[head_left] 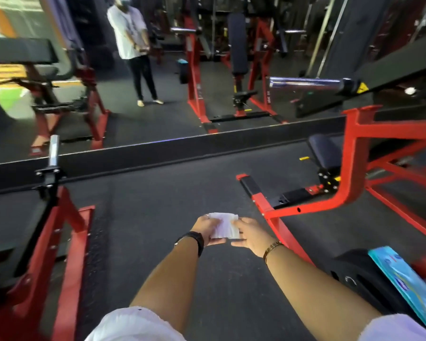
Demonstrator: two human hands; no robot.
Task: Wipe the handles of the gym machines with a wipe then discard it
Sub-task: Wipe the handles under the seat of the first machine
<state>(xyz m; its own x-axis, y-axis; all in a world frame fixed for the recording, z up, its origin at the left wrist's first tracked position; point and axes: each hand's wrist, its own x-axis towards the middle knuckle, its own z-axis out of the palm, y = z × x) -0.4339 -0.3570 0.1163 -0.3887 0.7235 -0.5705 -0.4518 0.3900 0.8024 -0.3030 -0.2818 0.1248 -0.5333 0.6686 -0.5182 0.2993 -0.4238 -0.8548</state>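
A white folded wipe (223, 227) is held between both hands at the centre of the view, above the dark rubber floor. My left hand (205, 228) grips its left edge; a black watch sits on that wrist. My right hand (250, 235) pinches its right edge; a gold bracelet is on that wrist. A chrome bar (305, 82) of a red-framed machine sticks out at the upper right. Another short chrome post (53, 150) stands on the red machine at the left.
A wall mirror runs across the top half, showing a standing person (133, 43) and red machines. A red frame with a black seat (349, 173) is at the right. A blue wipe packet (406, 279) lies on a black pad at the lower right. Open floor lies straight ahead.
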